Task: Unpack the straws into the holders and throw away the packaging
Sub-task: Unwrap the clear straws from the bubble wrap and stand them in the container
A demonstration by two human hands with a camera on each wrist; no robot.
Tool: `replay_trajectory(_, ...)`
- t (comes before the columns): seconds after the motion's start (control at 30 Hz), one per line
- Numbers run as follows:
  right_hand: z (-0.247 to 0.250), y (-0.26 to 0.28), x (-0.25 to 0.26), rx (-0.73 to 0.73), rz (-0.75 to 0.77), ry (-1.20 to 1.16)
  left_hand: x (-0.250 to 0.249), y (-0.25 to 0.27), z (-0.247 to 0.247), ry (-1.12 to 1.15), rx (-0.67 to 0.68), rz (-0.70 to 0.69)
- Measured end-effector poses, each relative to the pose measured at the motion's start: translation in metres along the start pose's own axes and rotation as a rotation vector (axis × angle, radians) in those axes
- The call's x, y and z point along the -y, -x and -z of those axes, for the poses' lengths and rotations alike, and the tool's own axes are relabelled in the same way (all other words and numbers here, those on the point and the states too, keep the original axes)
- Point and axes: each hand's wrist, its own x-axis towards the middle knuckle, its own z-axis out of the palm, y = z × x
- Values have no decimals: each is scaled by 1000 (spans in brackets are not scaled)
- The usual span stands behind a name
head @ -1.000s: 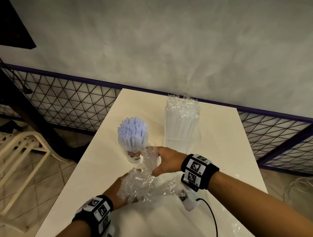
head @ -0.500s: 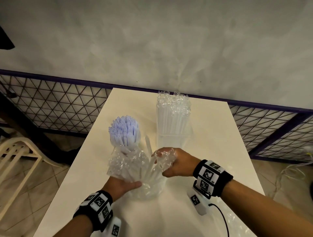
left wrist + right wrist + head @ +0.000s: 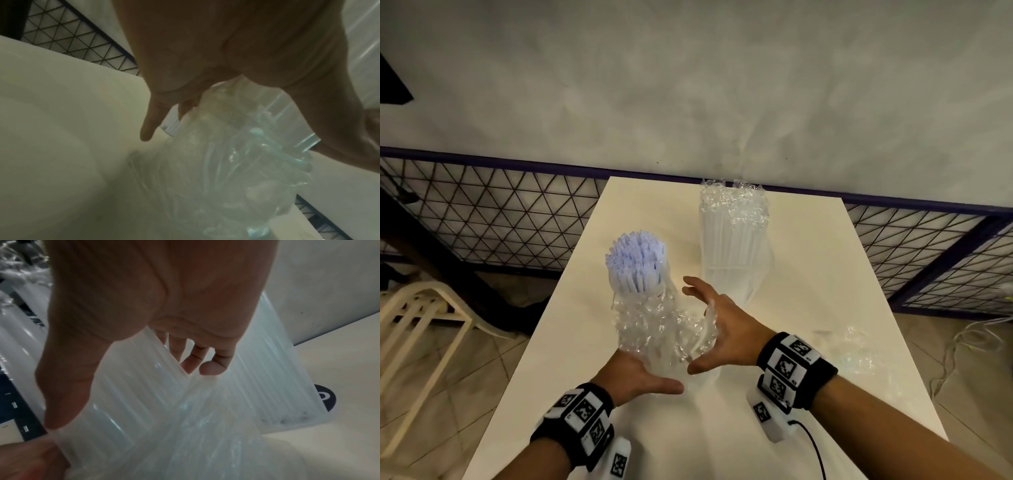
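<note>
A bundle of clear straws in crinkled clear wrap (image 3: pixel 654 329) stands upright on the white table (image 3: pixel 808 308). My left hand (image 3: pixel 643 373) holds it at the base, thumb across the front and fingers hidden behind. In the left wrist view the bundle (image 3: pixel 236 162) lies against my palm (image 3: pixel 226 48). My right hand (image 3: pixel 722 329) is spread wide against the bundle's right side, thumb low and fingers high. In the right wrist view its thumb (image 3: pixel 68 394) lies on the straws (image 3: pixel 144 394). Behind stand a cup of blue-white straws (image 3: pixel 635 263) and a tall clear holder of clear straws (image 3: pixel 734 246).
Crumpled clear packaging (image 3: pixel 859 356) lies on the table's right side. A wire-mesh fence (image 3: pixel 500 219) and a grey wall run behind the table. A pale plastic chair (image 3: pixel 417 325) stands on the tiled floor at the left.
My right hand has let go of the wrap at the bundle's top and spread its fingers. The left hand still holds the bundle, which now stands more upright.
</note>
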Motion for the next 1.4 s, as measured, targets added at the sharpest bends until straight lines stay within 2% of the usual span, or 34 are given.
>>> replay_trajectory(0.17, -1, -12, 9, 62, -16, 35, -7, 4, 0, 93, -115, -107)
replay_trajectory(0.37, -5, -19, 16, 69, -37, 70, -8, 8, 1, 151, -137, -121)
replay_trajectory(0.53, -5, -14, 20, 73, -43, -6, -8, 8, 1, 176, -136, -160)
replay_trajectory(0.73, -12, -5, 30, -104, -44, -272, -25, 8, 15, 81, -151, -275)
replay_trajectory(1.03, -30, -1, 32, -217, -126, -155, -2, 8, 29, 78, -103, -142)
replay_trajectory(1.2, -37, -4, 41, -241, -123, -40, 1, 3, 34, -46, -26, -168)
replay_trajectory(1.4, -40, -5, 45, -238, -146, -58, 9, -2, 39, 2, 40, -178)
